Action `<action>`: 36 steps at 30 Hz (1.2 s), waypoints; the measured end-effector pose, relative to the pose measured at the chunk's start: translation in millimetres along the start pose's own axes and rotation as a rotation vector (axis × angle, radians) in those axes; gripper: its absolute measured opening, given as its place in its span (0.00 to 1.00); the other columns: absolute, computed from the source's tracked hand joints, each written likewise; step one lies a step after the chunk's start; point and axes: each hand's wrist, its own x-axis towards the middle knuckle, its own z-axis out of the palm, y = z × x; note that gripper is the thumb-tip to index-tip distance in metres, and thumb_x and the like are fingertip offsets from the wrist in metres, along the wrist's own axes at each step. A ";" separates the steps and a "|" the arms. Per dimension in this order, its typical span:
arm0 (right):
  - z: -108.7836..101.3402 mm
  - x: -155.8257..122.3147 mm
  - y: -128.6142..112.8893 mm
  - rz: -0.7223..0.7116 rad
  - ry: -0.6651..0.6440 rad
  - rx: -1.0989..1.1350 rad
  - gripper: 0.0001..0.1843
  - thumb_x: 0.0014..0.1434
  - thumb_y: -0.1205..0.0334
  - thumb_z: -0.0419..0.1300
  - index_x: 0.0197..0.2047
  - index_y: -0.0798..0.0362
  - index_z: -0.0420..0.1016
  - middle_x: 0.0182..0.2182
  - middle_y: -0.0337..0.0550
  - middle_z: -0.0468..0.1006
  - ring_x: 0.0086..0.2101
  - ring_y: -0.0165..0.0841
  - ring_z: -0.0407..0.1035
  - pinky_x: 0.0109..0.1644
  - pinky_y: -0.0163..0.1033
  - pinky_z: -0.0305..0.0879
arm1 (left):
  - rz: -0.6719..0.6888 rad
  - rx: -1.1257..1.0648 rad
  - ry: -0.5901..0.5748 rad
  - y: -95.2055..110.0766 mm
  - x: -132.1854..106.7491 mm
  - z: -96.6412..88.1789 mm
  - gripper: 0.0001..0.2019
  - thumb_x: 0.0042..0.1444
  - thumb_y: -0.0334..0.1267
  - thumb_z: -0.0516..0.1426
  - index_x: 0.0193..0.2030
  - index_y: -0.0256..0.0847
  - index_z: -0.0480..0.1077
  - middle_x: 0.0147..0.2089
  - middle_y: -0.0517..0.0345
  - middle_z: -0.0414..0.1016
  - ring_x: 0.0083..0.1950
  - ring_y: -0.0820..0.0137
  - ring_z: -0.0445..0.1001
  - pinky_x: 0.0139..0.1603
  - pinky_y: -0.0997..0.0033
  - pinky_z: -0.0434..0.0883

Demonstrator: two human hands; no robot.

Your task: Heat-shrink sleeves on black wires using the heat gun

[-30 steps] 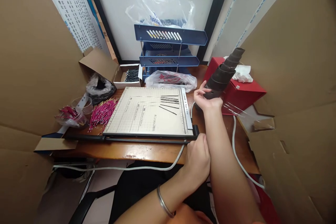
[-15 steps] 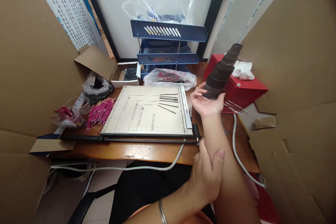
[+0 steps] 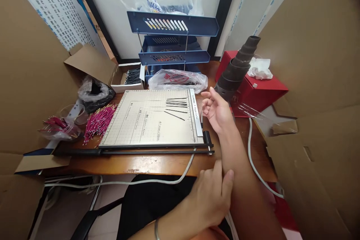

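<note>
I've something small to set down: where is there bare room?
Bare: the cutter left of its black strips; the table between cutter and front edge, left of the front cable; wood between right cable and cardboard. Crowded: the left, with pink sticks; the back, with trays; right of the cutter, with the right hand and black cone.

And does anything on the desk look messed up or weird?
Two small things. On the paper cutter, the lowest black strip slants more than the others, so it looks askew. The wooden desk also has a scuffed patch along its front edge, where the finish looks worn.
</note>
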 end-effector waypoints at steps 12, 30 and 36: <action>-7.3 35.1 48.1 -0.291 0.161 -0.411 0.21 0.58 0.41 0.74 0.45 0.46 0.80 0.50 0.45 0.83 0.55 0.41 0.76 0.71 0.51 0.67 | 0.092 0.238 0.382 -15.8 35.9 -164.9 0.14 0.75 0.36 0.44 0.50 0.41 0.70 0.30 0.62 0.73 0.28 0.69 0.71 0.37 0.68 0.69; -19.9 60.5 76.9 -0.012 -0.096 0.077 0.27 0.57 0.54 0.72 0.58 0.44 0.75 0.73 0.44 0.74 0.76 0.42 0.63 0.85 0.55 0.51 | 0.032 0.872 0.023 -36.5 105.4 -200.2 0.35 0.81 0.56 0.40 0.84 0.38 0.57 0.86 0.49 0.53 0.89 0.51 0.42 0.86 0.34 0.40; -17.1 57.5 76.4 -0.007 -0.114 0.068 0.29 0.55 0.54 0.73 0.59 0.44 0.74 0.73 0.44 0.74 0.75 0.45 0.66 0.84 0.58 0.54 | 0.069 0.820 0.160 -40.4 119.3 -212.5 0.30 0.80 0.51 0.44 0.80 0.38 0.63 0.84 0.46 0.61 0.86 0.51 0.53 0.85 0.39 0.47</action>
